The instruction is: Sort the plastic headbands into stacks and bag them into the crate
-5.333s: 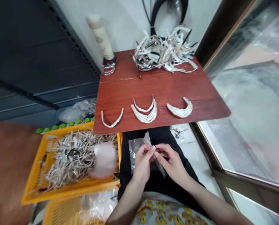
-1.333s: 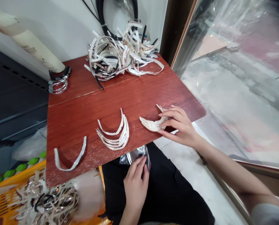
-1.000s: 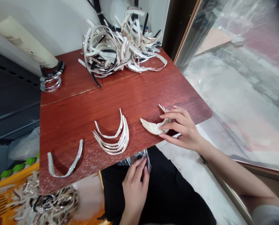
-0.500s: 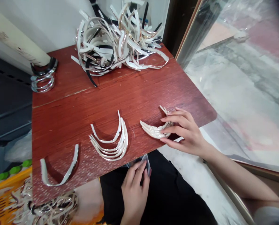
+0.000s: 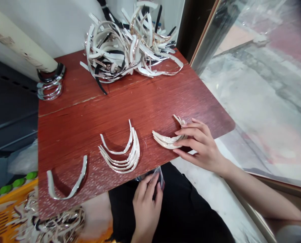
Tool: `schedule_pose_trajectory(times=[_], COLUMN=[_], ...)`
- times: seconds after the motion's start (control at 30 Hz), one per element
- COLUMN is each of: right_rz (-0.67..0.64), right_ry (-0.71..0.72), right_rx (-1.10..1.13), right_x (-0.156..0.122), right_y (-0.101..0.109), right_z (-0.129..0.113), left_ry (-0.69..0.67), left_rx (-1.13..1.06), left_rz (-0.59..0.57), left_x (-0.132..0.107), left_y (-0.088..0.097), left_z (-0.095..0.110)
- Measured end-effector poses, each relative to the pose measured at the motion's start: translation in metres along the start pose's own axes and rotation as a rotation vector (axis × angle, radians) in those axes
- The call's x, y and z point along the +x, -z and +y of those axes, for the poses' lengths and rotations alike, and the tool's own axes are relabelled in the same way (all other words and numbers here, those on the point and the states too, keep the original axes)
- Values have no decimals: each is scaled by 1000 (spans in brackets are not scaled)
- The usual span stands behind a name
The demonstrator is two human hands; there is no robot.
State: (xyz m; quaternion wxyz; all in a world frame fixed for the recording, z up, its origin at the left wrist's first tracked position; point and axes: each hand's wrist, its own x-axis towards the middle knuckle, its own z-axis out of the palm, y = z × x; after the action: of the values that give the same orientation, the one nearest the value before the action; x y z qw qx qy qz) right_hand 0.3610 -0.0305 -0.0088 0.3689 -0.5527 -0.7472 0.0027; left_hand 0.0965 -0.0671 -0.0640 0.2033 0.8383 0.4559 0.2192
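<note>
The bundle (image 5: 165,140) — creamy, glossy strips nested in a crescent — lies on the table (image 5: 150,101) near its front edge. The right hand (image 5: 201,143) covers the bundle's right end, fingers spread; whether they pinch, I cannot tell. The left hand (image 5: 147,206) pinches a clear bag (image 5: 161,177).

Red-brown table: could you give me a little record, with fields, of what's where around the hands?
Surface: red-brown table
Left hand: holding a plastic bag below the near edge
Right hand: touching a bundle of curved strips; grip unclear
Middle front: several curved strips
Left front: one curved strip
Back: tangled pile of strips
Back left: pale tube above shiny rings
Below left: orange basket of strips
</note>
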Motion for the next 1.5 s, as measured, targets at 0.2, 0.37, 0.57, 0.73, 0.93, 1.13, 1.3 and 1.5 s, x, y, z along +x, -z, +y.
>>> schedule_pose_trajectory(times=[0.2, 0.37, 0.57, 0.73, 0.93, 1.13, 1.3, 1.5], right_rz=[2, -42, -182, -111, -272, -405, -379, -166], right_ry=[-31, -26, 33, 111, 163, 25, -17, -142], right_rx=[5, -3, -85, -58, 139, 157, 42, 53], right_x=[-1, -1, 2, -2, -51, -118, -112, -124], right_y=[-1, 1, 6, 9, 9, -17, -18, -46], right_z=[-1, -1, 14, 6, -58, -63, -79, -90], left_ry=[1, 17, 52, 38, 88, 105, 33, -6], left_rx=[-10, -14, 1, 9, -118, -347, -271, -175], left_rz=[8, -6, -42, -157, -231, -240, -150, -153], left_x=[0, -2, -2, 6, 8, 0, -13, -18], left_y=[0, 2, 6, 5, 2, 14, 13, -7], left_z=[-1, 1, 8, 25, 26, 10, 42, 43])
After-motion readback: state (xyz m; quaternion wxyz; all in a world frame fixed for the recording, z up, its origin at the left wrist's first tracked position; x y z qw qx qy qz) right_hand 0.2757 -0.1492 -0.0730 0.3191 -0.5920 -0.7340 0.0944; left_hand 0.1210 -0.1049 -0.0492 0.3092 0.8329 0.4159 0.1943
